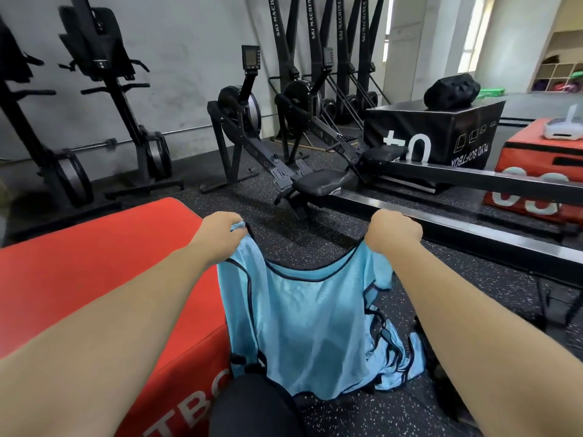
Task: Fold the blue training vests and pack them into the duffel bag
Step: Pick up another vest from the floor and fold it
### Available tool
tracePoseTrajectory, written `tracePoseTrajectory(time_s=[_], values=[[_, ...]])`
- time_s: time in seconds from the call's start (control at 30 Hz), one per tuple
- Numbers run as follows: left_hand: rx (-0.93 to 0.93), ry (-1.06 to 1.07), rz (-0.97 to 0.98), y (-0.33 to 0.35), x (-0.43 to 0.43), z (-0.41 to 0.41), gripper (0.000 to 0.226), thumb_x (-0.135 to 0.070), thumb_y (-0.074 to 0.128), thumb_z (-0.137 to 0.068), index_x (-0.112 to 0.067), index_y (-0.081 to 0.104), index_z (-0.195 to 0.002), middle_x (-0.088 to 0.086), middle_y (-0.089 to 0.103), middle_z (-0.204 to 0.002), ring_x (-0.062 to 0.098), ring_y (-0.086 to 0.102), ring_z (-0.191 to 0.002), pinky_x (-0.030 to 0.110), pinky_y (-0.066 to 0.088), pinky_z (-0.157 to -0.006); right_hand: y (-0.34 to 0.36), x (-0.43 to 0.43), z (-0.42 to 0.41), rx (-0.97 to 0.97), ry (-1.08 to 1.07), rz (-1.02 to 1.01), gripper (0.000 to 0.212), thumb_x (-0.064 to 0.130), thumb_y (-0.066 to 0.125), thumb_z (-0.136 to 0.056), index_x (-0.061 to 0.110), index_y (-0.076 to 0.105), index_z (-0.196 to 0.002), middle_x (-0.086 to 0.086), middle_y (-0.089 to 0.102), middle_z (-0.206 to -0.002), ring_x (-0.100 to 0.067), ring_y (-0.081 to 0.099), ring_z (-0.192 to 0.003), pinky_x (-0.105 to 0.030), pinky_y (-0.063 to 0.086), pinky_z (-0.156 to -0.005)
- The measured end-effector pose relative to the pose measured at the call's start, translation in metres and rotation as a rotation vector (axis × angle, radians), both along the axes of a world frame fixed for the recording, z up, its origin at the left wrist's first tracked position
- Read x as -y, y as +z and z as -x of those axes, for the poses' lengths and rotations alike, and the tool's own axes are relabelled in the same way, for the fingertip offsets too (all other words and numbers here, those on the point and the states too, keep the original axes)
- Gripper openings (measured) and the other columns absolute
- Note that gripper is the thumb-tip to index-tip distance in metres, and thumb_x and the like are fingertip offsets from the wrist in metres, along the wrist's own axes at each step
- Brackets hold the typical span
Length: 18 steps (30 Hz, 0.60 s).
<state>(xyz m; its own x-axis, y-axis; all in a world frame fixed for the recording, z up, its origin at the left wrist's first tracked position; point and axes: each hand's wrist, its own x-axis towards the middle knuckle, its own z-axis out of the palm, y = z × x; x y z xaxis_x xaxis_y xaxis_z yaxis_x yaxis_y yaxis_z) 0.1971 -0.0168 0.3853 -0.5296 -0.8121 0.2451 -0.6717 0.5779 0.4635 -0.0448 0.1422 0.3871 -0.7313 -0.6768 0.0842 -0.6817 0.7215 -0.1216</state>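
Note:
I hold a light blue mesh training vest (296, 313) with dark trim up in front of me by its shoulders. My left hand (220, 230) grips the left shoulder strap and my right hand (394, 231) grips the right one, so the vest hangs spread between them. More blue vests (394, 361) lie crumpled on the speckled floor behind its lower right edge. A black duffel bag (451, 91) sits on a black plyo box (432, 130) at the far right.
A red soft box (94, 279) stands at my left. Two rowing machines (315, 181) run across the floor ahead, their rails (473, 228) passing to the right. A red box (536, 171) with a white device stands far right. My dark knee (255, 405) is below the vest.

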Motion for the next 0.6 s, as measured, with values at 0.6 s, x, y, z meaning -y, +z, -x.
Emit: tracePoseTrajectory(time_s=[0.6], values=[[-0.002,-0.051,-0.104,-0.010,-0.008,0.011,0.044,0.010,0.031,-0.082,-0.018,0.062,-0.094,0.002,0.058,-0.088,0.014,0.048,-0.060,0.026,0.034,-0.050,0.035,0.002,0.007,0.163,0.194,-0.191,0.027,0.017,0.073,-0.081,0.003,0.053,-0.070,-0.006,0.054,-0.079,-0.026,0.054,-0.080,-0.030,0.045,-0.069]])
